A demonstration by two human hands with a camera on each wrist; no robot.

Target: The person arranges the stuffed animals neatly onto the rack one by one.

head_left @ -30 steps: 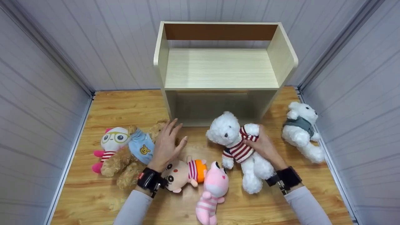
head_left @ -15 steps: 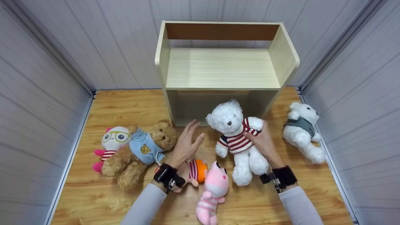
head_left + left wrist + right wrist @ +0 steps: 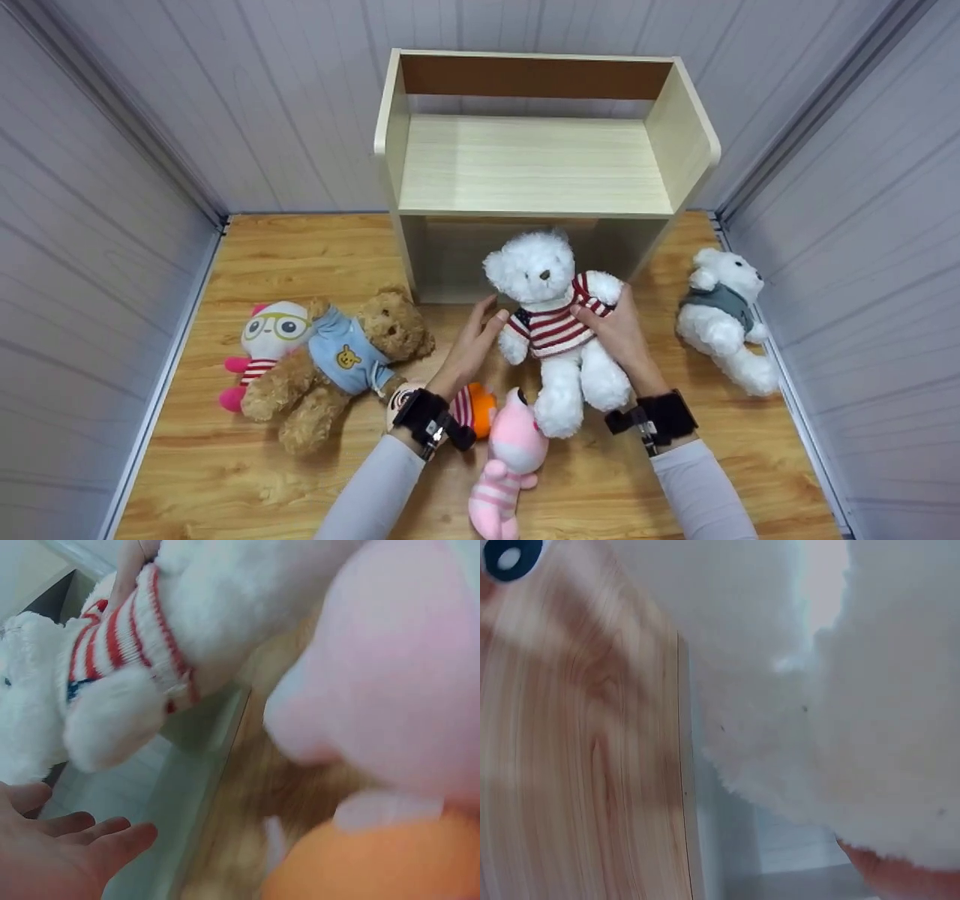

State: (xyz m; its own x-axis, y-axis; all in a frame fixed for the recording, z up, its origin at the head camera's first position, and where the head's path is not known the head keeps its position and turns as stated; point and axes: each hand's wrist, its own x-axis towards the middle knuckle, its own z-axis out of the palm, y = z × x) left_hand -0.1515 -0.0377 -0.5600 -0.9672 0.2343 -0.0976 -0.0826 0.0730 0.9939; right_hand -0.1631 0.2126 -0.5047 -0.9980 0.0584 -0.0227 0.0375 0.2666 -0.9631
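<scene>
A white teddy bear [image 3: 559,330] in a red-and-white striped sweater is held upright before the shelf's lower compartment. My right hand [image 3: 622,334] grips its side below one arm, thumb across the sweater; in the right wrist view white fur hides most of that hand. Beside the bear's other arm is my left hand [image 3: 472,345]. The left wrist view shows this left hand [image 3: 67,847] with fingers extended, holding nothing, close to the bear's paw [image 3: 116,720]. Beneath the left wrist lies a doll with orange shorts [image 3: 484,409], partly covered. A pink striped plush [image 3: 517,442] lies beside it.
A pale wooden two-tier shelf [image 3: 532,165] stands against the back wall. On the left lie a brown teddy bear [image 3: 349,356] in a blue shirt and a plush with glasses [image 3: 275,330]. Another white plush [image 3: 724,307] in a grey vest leans near the right wall.
My right hand has lifted the white bear and brought it left, more upright, toward the shelf. From the brown bear, my left hand has moved right to the white bear's arm.
</scene>
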